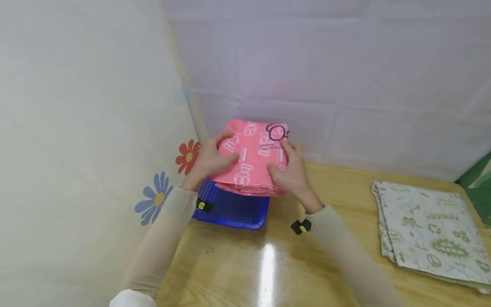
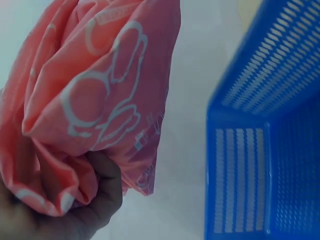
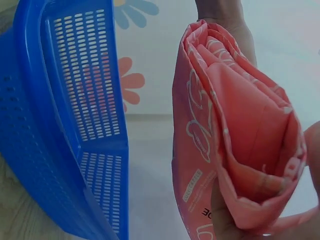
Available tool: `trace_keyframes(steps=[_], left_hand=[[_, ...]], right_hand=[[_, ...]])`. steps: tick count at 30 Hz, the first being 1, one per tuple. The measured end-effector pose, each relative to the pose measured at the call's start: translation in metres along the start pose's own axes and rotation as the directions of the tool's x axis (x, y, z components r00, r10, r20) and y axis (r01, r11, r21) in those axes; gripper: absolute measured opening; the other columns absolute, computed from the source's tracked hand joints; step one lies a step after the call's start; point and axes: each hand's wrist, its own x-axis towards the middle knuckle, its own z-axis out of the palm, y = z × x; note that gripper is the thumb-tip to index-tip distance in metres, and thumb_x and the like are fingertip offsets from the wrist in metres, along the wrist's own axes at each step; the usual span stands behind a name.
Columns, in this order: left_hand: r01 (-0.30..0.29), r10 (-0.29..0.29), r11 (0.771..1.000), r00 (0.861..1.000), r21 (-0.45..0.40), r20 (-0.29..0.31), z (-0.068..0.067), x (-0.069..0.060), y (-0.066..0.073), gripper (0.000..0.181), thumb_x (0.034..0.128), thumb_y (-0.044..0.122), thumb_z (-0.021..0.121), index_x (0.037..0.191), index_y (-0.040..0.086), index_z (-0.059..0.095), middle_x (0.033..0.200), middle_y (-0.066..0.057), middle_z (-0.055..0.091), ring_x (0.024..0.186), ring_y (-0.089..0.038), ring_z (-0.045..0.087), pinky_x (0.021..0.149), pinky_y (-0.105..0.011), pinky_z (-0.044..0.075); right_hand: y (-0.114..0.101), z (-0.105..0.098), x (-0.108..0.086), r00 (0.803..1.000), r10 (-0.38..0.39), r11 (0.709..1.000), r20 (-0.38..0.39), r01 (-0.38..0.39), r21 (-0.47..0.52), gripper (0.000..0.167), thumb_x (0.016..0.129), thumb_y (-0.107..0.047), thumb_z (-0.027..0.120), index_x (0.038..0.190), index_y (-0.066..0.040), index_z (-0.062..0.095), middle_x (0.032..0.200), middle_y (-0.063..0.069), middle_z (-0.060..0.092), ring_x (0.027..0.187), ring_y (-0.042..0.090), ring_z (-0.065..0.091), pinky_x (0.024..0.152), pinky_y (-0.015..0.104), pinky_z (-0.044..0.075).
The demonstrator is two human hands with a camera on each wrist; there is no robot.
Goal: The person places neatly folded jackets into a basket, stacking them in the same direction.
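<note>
A folded pink cloth (image 1: 251,160) with white cartoon outlines is held up over a blue plastic basket (image 1: 234,211). My left hand (image 1: 212,158) grips its left side, thumb on top and fingers underneath. On the opposite side my right hand (image 1: 292,172) holds the edge in the same way. In the left wrist view, curled fingers press under the bunched layers of the cloth (image 2: 110,95), apart from the basket's slotted wall (image 2: 235,117). The right wrist view shows the folded layers end-on, with the basket (image 3: 40,115) to the left. The cloth hides part of the basket in the head view.
A folded pale cloth with green print (image 1: 429,230) lies on the right of the wooden table (image 1: 307,264). White sheeting (image 1: 287,64) hangs behind the table, and flower-printed sheeting (image 1: 96,128) stands close on the left. Something green (image 1: 479,192) is at the far right.
</note>
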Motion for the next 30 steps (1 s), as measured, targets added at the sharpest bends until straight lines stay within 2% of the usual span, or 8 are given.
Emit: trace_keyframes(steps=[3,8,15,22,30], left_hand=[[-0.004,0.004,1.0,1.0,0.018,0.0,-0.005,0.0,-0.011,0.073,0.086,0.023,0.084,0.153,0.015,0.057,0.151,-0.015,0.06,0.128,-0.034,0.058,0.114,-0.053,0.049],[0.03,-0.029,0.997,1.0,0.072,-0.007,-0.014,-0.003,-0.021,0.074,0.0852,0.029,0.084,0.154,0.02,0.057,0.151,-0.016,0.06,0.127,-0.036,0.057,0.112,-0.056,0.049],[0.014,-0.015,0.997,1.0,0.077,0.013,-0.025,-0.004,-0.034,0.075,0.0879,0.028,0.084,0.156,0.019,0.055,0.156,-0.017,0.056,0.134,-0.036,0.055,0.116,-0.057,0.046],[0.023,-0.025,0.998,0.999,0.05,0.038,-0.026,-0.005,-0.051,0.074,0.0889,0.025,0.083,0.156,0.016,0.053,0.156,-0.018,0.054,0.129,-0.037,0.056,0.112,-0.056,0.049],[0.028,-0.035,0.993,0.998,0.118,0.056,-0.018,-0.002,-0.074,0.073,0.0874,0.024,0.084,0.154,0.014,0.055,0.147,-0.023,0.061,0.125,-0.039,0.061,0.111,-0.057,0.05]], right_hand=[[-0.001,0.009,0.002,1.0,0.001,1.0,0.007,-0.001,0.008,0.09,0.081,-0.012,0.079,0.162,0.0,0.042,0.157,0.026,0.04,0.138,0.043,0.048,0.12,0.056,0.044],[0.0,0.024,0.003,1.0,0.012,1.0,0.016,-0.013,0.02,0.089,0.082,-0.012,0.079,0.161,0.001,0.041,0.156,0.024,0.04,0.138,0.04,0.048,0.12,0.052,0.044],[0.0,0.039,0.003,1.0,-0.001,1.0,0.023,0.0,0.025,0.09,0.081,-0.012,0.079,0.161,0.003,0.04,0.158,0.025,0.038,0.143,0.042,0.046,0.125,0.051,0.04],[0.006,0.049,0.001,0.999,-0.008,1.0,0.041,0.007,0.016,0.09,0.081,-0.012,0.078,0.162,0.003,0.04,0.16,0.027,0.036,0.145,0.045,0.045,0.124,0.053,0.041],[0.021,0.064,-0.003,0.997,-0.001,1.0,0.079,0.002,-0.007,0.088,0.083,-0.011,0.076,0.161,0.004,0.039,0.163,0.03,0.031,0.149,0.049,0.039,0.126,0.058,0.037]])
